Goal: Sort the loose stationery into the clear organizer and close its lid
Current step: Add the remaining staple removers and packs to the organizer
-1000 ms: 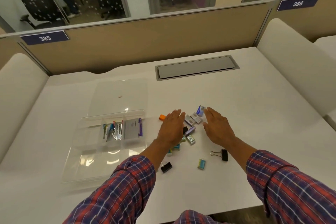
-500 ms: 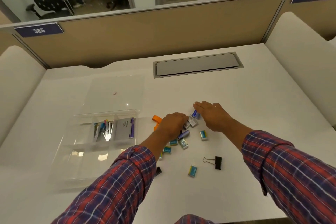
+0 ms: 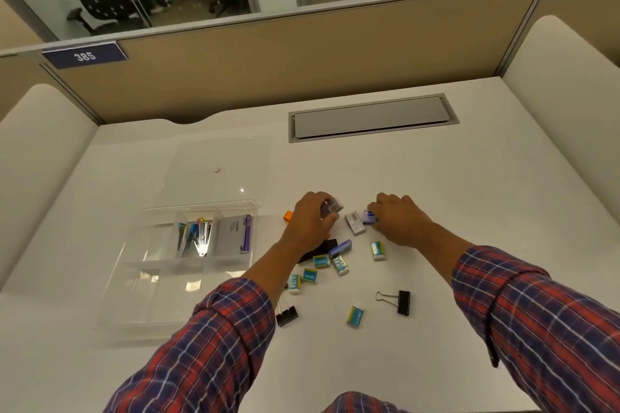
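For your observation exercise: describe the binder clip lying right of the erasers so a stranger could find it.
On the white desk, look nearer the person than the right hand. The black binder clip lies alone there, its wire handles pointing left; the other clip sits against the left sleeve.

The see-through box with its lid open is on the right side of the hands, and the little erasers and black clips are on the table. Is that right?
Not quite. The head view shows the clear organizer, lid open, to the left of both hands, beside the left hand. The erasers and black clips do lie loose on the table.
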A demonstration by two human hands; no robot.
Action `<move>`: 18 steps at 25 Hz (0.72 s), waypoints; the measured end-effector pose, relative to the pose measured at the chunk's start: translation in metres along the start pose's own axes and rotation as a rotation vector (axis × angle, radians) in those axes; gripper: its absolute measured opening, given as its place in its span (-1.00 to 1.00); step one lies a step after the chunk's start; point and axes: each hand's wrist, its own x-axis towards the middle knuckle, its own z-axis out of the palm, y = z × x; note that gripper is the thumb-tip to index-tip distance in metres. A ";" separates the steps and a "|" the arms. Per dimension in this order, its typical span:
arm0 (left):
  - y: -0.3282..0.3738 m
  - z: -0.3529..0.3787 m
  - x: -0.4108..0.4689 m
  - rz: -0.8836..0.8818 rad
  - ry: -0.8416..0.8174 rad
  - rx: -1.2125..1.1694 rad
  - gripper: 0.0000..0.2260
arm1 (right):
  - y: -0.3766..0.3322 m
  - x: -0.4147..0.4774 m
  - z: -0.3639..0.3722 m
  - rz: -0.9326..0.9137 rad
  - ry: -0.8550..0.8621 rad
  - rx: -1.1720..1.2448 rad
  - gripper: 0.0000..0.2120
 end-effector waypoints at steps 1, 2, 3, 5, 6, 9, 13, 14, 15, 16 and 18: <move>0.002 -0.001 -0.003 -0.045 0.043 -0.091 -0.75 | 0.000 -0.001 0.001 0.039 -0.008 0.071 -0.71; 0.005 -0.003 -0.005 -0.095 0.069 -0.213 -0.73 | 0.000 -0.003 0.001 0.095 -0.007 0.191 -0.73; 0.008 -0.004 -0.008 -0.143 0.077 -0.362 -0.70 | -0.001 -0.005 0.001 0.167 0.010 0.359 -0.74; 0.011 -0.006 -0.014 -0.226 0.081 -0.621 -0.60 | -0.004 -0.008 -0.003 0.340 0.085 0.763 -0.78; 0.011 -0.007 -0.016 -0.262 0.086 -0.703 -0.61 | -0.007 -0.010 -0.007 0.434 0.111 0.983 -0.80; 0.009 -0.005 -0.024 -0.289 0.067 -0.707 -0.76 | -0.018 -0.018 -0.022 0.623 0.119 1.587 -0.84; 0.009 0.006 -0.036 -0.175 -0.009 -0.377 -0.96 | -0.030 -0.032 -0.031 0.677 0.127 2.004 -0.79; 0.010 0.009 -0.040 -0.125 -0.062 -0.251 -0.86 | -0.032 -0.035 -0.031 0.656 0.119 2.082 -0.74; 0.012 0.013 -0.043 -0.098 -0.126 -0.125 -0.77 | -0.034 -0.037 -0.032 0.624 0.105 2.141 -0.71; 0.015 0.017 -0.045 -0.097 -0.171 -0.006 -0.70 | -0.036 -0.039 -0.032 0.587 0.089 2.170 -0.71; 0.019 0.023 -0.047 -0.107 -0.180 0.176 -0.66 | -0.037 -0.041 -0.035 0.531 0.071 2.087 -0.76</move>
